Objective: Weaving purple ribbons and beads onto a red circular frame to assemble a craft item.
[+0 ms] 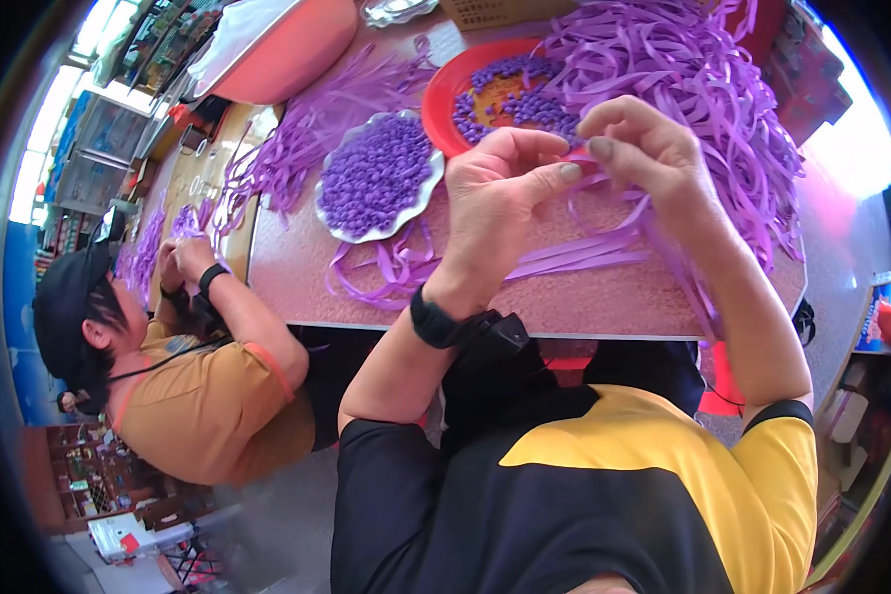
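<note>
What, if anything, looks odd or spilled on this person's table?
Nothing looks clearly spilled or damaged. The purple ribbon heap is tangled, and loose strands straggle across the table, looking untidy beside the small purple pieces gathered in the white dish.

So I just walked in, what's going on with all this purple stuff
The wearer's left hand and right hand are close together over the table, seemingly pinching something too small to make out. Purple ribbons are heaped on the right; purple beads fill a white dish and lie in a red dish. At left, a co-worker handles purple strips too.
</note>
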A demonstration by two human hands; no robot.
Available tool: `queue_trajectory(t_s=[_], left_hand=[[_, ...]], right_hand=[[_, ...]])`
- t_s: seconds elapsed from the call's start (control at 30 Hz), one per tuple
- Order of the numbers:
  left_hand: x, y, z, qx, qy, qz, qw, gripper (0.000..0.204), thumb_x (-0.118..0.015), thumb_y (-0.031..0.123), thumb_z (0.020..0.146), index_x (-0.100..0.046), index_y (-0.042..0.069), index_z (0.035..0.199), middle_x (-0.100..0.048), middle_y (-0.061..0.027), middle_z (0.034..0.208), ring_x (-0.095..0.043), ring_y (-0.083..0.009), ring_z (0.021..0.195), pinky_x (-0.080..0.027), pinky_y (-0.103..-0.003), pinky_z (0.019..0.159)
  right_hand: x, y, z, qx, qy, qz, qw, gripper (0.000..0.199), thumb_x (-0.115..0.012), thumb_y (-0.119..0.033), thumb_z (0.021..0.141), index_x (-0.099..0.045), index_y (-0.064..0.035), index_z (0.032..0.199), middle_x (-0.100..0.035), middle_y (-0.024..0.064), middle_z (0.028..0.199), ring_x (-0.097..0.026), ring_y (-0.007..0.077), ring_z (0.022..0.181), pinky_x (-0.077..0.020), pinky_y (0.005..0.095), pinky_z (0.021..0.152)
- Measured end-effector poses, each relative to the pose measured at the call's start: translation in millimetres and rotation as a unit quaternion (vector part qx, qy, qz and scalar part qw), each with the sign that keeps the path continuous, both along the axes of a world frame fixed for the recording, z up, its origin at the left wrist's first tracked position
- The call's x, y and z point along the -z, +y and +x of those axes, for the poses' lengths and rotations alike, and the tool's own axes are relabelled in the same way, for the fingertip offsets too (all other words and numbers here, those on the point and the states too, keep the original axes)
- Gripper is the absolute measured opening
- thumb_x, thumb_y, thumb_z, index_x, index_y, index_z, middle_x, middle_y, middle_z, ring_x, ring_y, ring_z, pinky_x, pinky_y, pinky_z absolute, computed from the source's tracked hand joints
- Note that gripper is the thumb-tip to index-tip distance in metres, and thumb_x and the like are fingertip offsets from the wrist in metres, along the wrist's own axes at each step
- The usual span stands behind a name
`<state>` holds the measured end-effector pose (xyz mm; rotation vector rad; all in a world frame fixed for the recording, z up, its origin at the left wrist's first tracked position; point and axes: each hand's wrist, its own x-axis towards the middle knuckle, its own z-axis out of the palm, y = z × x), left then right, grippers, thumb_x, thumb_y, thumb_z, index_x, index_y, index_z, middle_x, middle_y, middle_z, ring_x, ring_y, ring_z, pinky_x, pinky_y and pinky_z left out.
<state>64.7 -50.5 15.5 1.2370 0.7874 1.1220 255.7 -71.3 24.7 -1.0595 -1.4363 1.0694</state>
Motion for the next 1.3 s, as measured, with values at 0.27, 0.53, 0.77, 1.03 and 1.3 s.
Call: queue_trajectory(t_s=[0.27, 0.53, 0.77, 1.03, 1.3], left_hand=[[-2, 45, -120, -0.188, 0.457, 0.344, 0.799, 0.016, -0.077, 0.002, 0.072, -0.074, 0.004, 0.088, -0.066, -0.0094, 0.082, -0.064, -0.0240, 0.079, -0.050, -0.035, 0.070], [22, 68, -121, -0.140, 0.588, 0.331, 0.725, 0.020, -0.077, 0.014, 0.073, -0.074, 0.004, 0.090, -0.066, -0.0125, 0.088, -0.063, -0.0329, 0.092, -0.049, -0.044, 0.080], [23, 76, -121, -0.189, 0.483, 0.349, 0.780, 0.008, -0.075, 0.008, 0.074, -0.074, 0.002, 0.081, -0.069, -0.0103, 0.076, -0.066, -0.0258, 0.069, -0.051, -0.039, 0.067], [0, 60, -117, -0.160, 0.107, 0.012, 0.981, 0.012, -0.072, 0.003, 0.087, -0.071, -0.005, 0.096, -0.067, -0.0042, 0.077, -0.060, -0.0139, 0.061, -0.048, -0.026, 0.058], [11, 17, -67, 0.126, -0.254, -0.164, 0.945, 0.017, -0.060, 0.011, 0.099, -0.066, -0.001, 0.110, -0.065, -0.0108, 0.096, -0.059, -0.0175, 0.082, -0.046, -0.027, 0.061]], right_hand=[[8, 3, 2, 0.029, -0.120, 0.091, 0.988, 0.003, -0.066, -0.008, 0.094, -0.069, -0.0059, 0.094, -0.056, -0.0075, 0.076, -0.044, 0.0020, 0.067, -0.0361, 0.0189, 0.061], [16, 2, -2, -0.001, -0.125, 0.074, 0.989, 0.003, -0.064, -0.003, 0.093, -0.066, -0.0002, 0.093, -0.057, -0.0045, 0.078, -0.050, 0.0033, 0.076, -0.0401, 0.0203, 0.068], [12, -1, -4, -0.001, -0.130, 0.086, 0.988, 0.003, -0.063, -0.002, 0.093, -0.065, 0.0002, 0.094, -0.057, -0.0033, 0.078, -0.051, 0.0046, 0.078, -0.0417, 0.0216, 0.071], [18, 1, -2, 0.001, -0.163, 0.078, 0.984, 0.006, -0.063, -0.002, 0.092, -0.065, 0.0003, 0.097, -0.060, -0.0001, 0.078, -0.053, 0.0055, 0.076, -0.0445, 0.0228, 0.070], [15, -7, -14, 0.011, -0.167, 0.160, 0.973, 0.023, -0.056, 0.009, 0.087, -0.068, 0.0005, 0.104, -0.065, 0.0077, 0.087, -0.058, 0.0105, 0.072, -0.0484, 0.0262, 0.067]])
